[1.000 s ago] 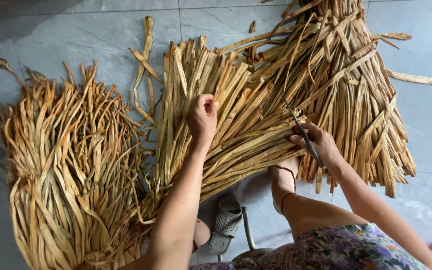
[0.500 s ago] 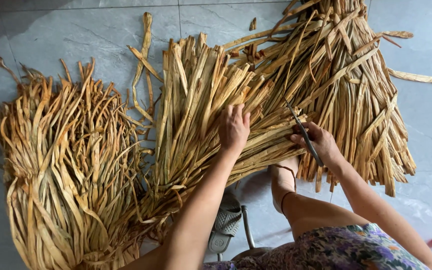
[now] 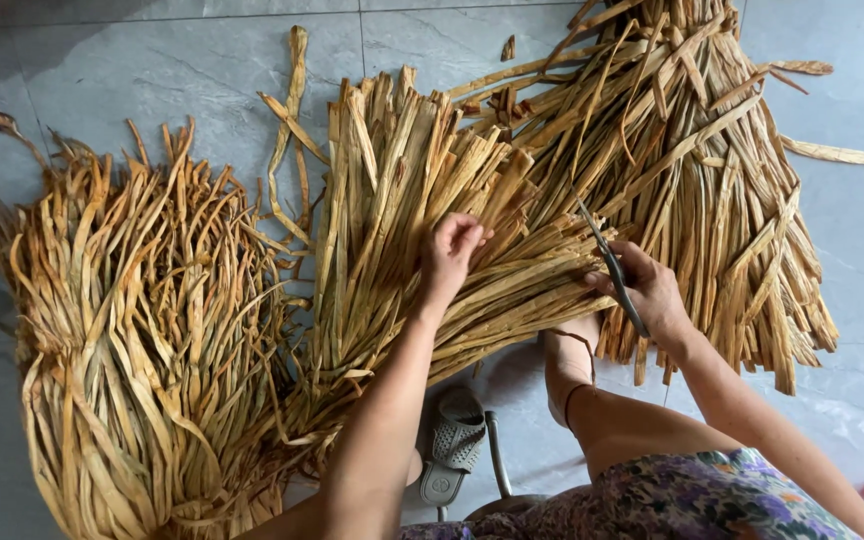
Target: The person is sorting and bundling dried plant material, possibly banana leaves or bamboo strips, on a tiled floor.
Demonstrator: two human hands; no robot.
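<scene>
Right hand [image 3: 649, 292] grips slim dark metal blade [image 3: 607, 262], handle hidden in fist. Left hand [image 3: 451, 252], fingers curled, pinches flat tan dried-leaf strips [image 3: 402, 200] in middle bundle on grey tile floor [image 3: 152, 70]; bundle's top cut off.

Left hand [image 3: 452, 252]: raised at centre of the view, back toward the camera, fingers curled inward into a loose pinch. Forearm runs down and left to the lower edge, bare, elbow out of view.

Right hand [image 3: 650, 292]: lower and to the right, fingers closed in a grip, knuckles up; thumb position hard to tell. Wrist slightly bent; bare forearm slants to the lower right corner.

Hands well apart, not touching each other.
</scene>
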